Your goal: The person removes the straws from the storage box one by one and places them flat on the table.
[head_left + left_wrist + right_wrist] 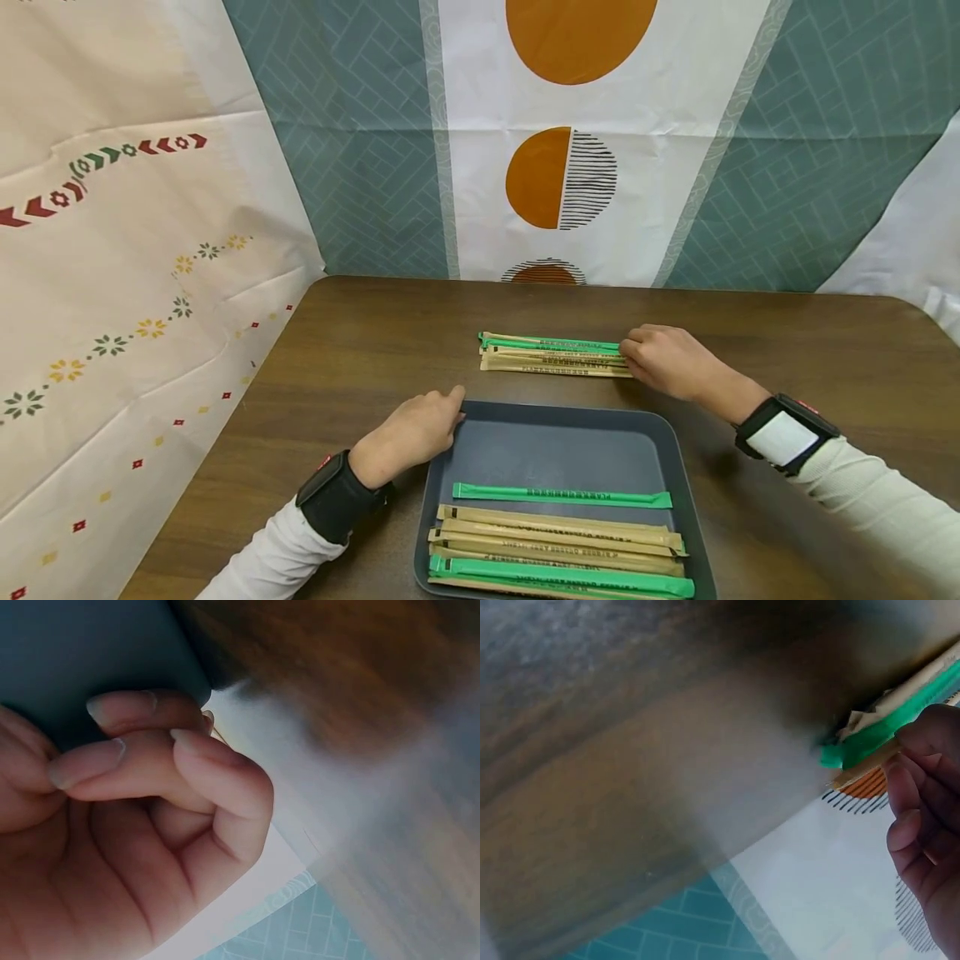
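Note:
My left hand [417,425] grips the far left corner of a dark grey tray [551,442], fingers curled at the rim; the left wrist view shows the bent fingers [161,761] beside the tray's edge. Beyond the tray lies a small row of paper-wrapped straws [551,362], mostly tan with green ones at the far side. At this row's right end is my right hand [670,360]. Its thumb and fingertips pinch the end of a tan wrapped straw [866,766], with a green wrapped straw [892,724] close alongside.
Inside the tray's near half lie several tan wrapped straws [558,533] and green ones, roughly parallel. One green wrapped straw [562,496] lies apart from them, farther in. The wooden table [375,333] ends at a patterned cloth [360,167] behind.

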`<state>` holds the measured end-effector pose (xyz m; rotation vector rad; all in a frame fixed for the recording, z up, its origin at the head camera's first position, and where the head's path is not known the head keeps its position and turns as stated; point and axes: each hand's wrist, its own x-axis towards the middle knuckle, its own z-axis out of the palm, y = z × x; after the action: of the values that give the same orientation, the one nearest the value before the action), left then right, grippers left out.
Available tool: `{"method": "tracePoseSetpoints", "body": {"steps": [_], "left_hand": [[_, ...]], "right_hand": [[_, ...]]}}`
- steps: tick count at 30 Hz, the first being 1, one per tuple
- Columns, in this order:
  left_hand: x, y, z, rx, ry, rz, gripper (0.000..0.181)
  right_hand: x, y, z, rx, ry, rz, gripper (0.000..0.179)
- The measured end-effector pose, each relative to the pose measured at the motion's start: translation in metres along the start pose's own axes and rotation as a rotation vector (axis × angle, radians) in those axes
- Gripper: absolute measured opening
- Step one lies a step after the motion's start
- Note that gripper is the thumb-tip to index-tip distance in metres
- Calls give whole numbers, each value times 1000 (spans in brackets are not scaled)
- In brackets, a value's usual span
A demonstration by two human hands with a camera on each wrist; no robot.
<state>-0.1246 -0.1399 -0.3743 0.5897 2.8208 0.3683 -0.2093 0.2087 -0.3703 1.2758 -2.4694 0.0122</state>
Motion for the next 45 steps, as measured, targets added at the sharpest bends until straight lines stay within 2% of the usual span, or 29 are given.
{"method": "tracePoseSetpoints", "body": {"steps": [6, 17, 28, 38, 42, 45], "left_hand": [[-1, 0, 1, 8, 17, 15, 12], [-1, 0, 0, 5, 13, 24, 11], [-1, 0, 0, 2, 20, 16, 11], [1, 1, -1, 7, 2, 7, 11], [0, 1, -1, 4, 1, 10, 11], [0, 0, -1, 1, 2, 10, 11]], "right_hand": [[2, 1, 7, -4, -54, 38, 22], [3, -3, 6, 10, -79, 69, 18], [4, -16, -16, 42, -37, 75, 12], [-5, -54, -46, 61, 100, -55, 27], [-10, -70, -56, 84, 126, -86, 30], [-15, -83, -59, 127, 137, -120, 23]]}}
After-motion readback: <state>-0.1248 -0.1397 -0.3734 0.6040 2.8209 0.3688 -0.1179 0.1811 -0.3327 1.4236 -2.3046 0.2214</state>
